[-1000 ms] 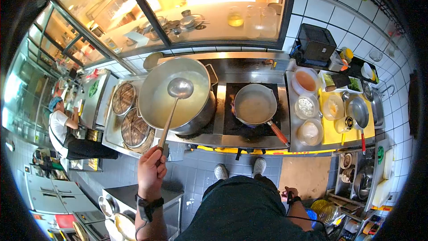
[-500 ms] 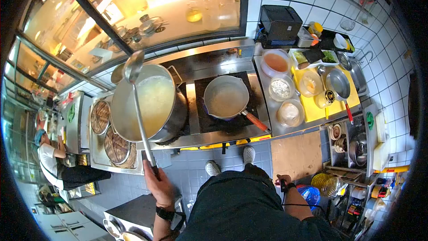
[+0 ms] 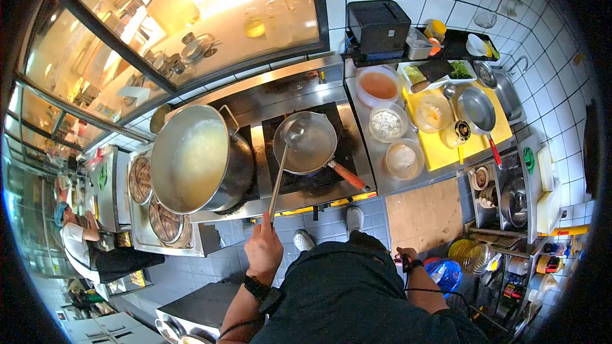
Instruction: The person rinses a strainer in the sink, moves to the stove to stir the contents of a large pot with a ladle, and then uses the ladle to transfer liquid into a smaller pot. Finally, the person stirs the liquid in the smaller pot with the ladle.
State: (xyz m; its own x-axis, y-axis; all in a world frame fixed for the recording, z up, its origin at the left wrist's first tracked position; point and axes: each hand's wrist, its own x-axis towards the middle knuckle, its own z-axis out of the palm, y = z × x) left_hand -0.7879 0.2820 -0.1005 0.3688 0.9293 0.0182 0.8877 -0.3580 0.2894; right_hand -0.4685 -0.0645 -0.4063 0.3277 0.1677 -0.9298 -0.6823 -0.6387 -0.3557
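Observation:
My left hand [image 3: 263, 247] grips the end of a long metal ladle [image 3: 281, 167]. Its bowl rests at the left rim of a small saucepan [image 3: 310, 143] with a red handle, which sits on the right burner. A large steel stockpot [image 3: 194, 156] of pale broth stands on the left burner, beside the ladle. My right hand [image 3: 407, 258] hangs low by my hip, partly hidden behind my dark apron; whether it holds anything is unclear.
Bowls of ingredients [image 3: 388, 122] and a yellow board [image 3: 446, 148] with a small pan [image 3: 475, 109] stand right of the stove. Two bamboo steamers [image 3: 141, 179] sit left of the stockpot. Another person [image 3: 76, 242] works at far left. Shelves of dishes [image 3: 503, 204] are at right.
The ladle was lifted out of the stockpot, swung up over its far rim, then moved right and down to the saucepan. My view shifted left and down.

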